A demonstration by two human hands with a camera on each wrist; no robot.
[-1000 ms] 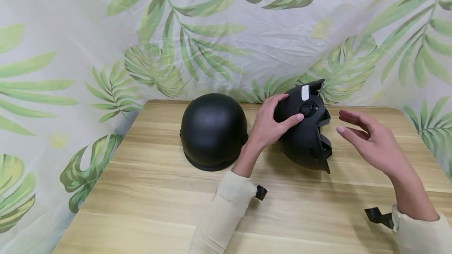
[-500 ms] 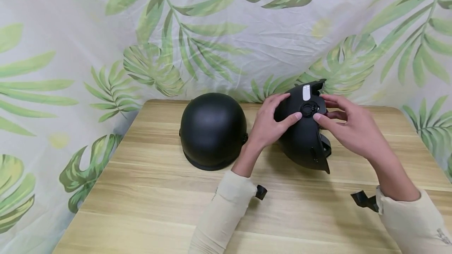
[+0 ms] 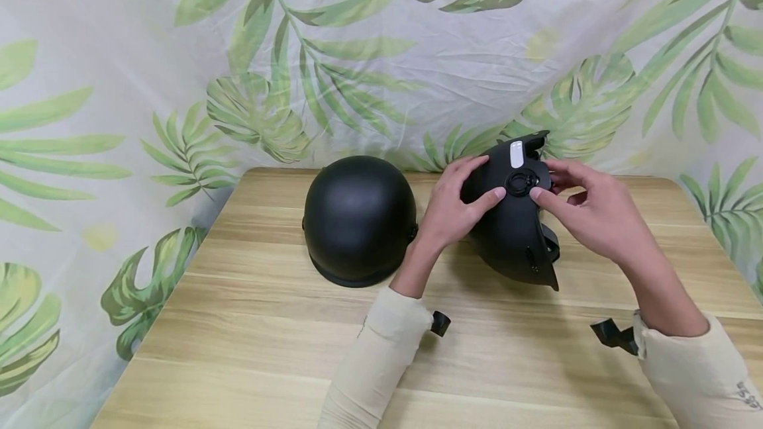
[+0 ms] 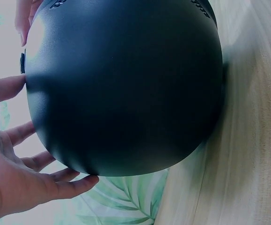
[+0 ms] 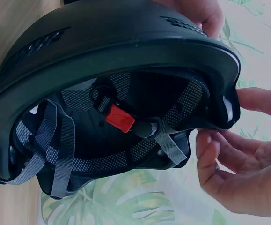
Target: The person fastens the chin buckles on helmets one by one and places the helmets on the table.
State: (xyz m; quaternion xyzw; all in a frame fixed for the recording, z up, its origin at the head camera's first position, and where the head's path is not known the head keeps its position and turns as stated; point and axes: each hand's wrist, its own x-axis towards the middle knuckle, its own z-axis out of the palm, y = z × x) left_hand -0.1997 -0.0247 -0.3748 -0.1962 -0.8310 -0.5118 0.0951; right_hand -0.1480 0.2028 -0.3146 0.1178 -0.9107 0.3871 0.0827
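Note:
A black helmet (image 3: 507,237) lies on its side at the table's right half, its open underside turned to the right. My left hand (image 3: 447,210) holds its shell from the left, thumb beside a round black fitting (image 3: 521,182) and fingers spread over the crown. At the rim, my right hand (image 3: 596,207) pinches the edge between thumb and fingers. Inside the helmet, the right wrist view shows grey straps (image 5: 66,145), mesh padding and a red buckle (image 5: 120,118). A white label (image 3: 516,154) sits above the round fitting.
Another black helmet (image 3: 360,220) stands dome up on the wooden table (image 3: 256,349), close to my left forearm. Behind the table hangs a leaf-patterned cloth (image 3: 357,51). Black camera mounts (image 3: 440,324) stick out from both sleeves.
My right hand has moved left from beside the helmet and taken its rim between thumb and fingers. My left hand and both helmets have stayed almost in place.

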